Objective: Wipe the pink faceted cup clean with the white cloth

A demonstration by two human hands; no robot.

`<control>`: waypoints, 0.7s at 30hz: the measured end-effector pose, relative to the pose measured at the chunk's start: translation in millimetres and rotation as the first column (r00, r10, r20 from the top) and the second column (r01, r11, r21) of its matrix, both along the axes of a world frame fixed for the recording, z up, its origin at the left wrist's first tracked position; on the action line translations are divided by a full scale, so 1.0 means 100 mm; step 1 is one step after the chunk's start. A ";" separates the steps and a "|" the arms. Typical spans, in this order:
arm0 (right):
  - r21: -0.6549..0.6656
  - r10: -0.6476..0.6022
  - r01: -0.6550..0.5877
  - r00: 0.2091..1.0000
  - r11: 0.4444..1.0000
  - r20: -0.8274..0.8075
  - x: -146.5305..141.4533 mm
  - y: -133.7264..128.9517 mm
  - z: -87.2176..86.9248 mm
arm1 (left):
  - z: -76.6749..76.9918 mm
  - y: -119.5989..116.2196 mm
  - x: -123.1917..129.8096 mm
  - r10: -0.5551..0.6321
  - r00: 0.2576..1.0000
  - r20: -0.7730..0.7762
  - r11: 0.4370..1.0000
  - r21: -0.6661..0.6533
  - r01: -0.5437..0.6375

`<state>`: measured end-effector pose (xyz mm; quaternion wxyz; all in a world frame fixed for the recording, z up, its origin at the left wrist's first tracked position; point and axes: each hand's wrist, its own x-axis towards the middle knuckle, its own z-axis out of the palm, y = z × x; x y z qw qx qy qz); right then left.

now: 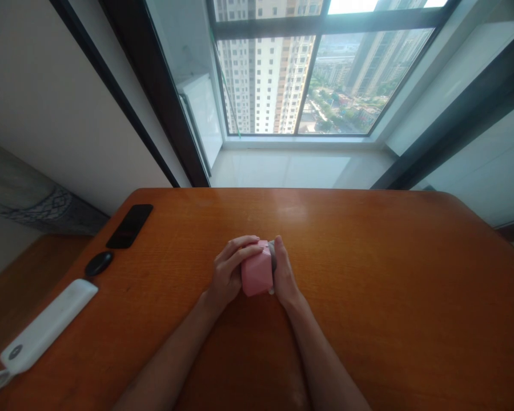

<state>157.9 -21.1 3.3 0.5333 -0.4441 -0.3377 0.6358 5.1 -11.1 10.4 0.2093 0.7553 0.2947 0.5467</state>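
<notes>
A pink box [257,269] with faceted, angular edges stands on the orange wooden table [360,274] in front of me. My left hand [231,273] curls over its left side and top. My right hand [285,271] presses against its right side, fingers pointing away from me. A dark grey rounded piece [273,255] shows between the box and my right hand, mostly hidden, so I cannot tell what it is.
A black smartphone [129,226], a small black oval object [99,264] and a white power bank [47,325] with cables lie along the table's left edge. Beyond the table's far edge are a pale floor and a large window [325,74].
</notes>
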 end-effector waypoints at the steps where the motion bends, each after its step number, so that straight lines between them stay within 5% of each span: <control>1: 0.023 -0.015 0.015 1.000 1.000 -0.005 0.00 0.00 0.00 | 0.01 0.01 0.01 0.011 1.000 0.004 1.000 -0.020 -0.011; 6: 0.042 -0.070 0.069 0.997 0.997 0.023 -0.01 -0.03 0.03 | 0.01 0.05 0.06 0.065 0.997 0.034 0.973 -0.222 -0.056; 10: -0.008 -0.008 0.008 0.999 1.000 0.051 0.00 -0.05 0.06 | -0.06 0.08 0.06 0.082 0.996 0.017 0.864 -0.500 -0.062; 12: -0.018 0.000 0.001 0.999 1.000 0.045 0.01 -0.05 0.07 | -0.08 0.09 0.05 0.083 0.997 -0.006 0.841 -0.536 -0.073; 18: 0.051 -0.028 0.026 0.999 0.998 0.032 0.00 -0.04 0.05 | -0.07 0.05 0.01 0.116 0.993 0.014 0.982 -0.154 -0.112; 21: 0.043 -0.009 0.008 0.999 0.999 0.032 0.00 -0.03 0.04 | -0.04 0.01 -0.02 0.042 0.999 -0.002 0.998 0.047 -0.042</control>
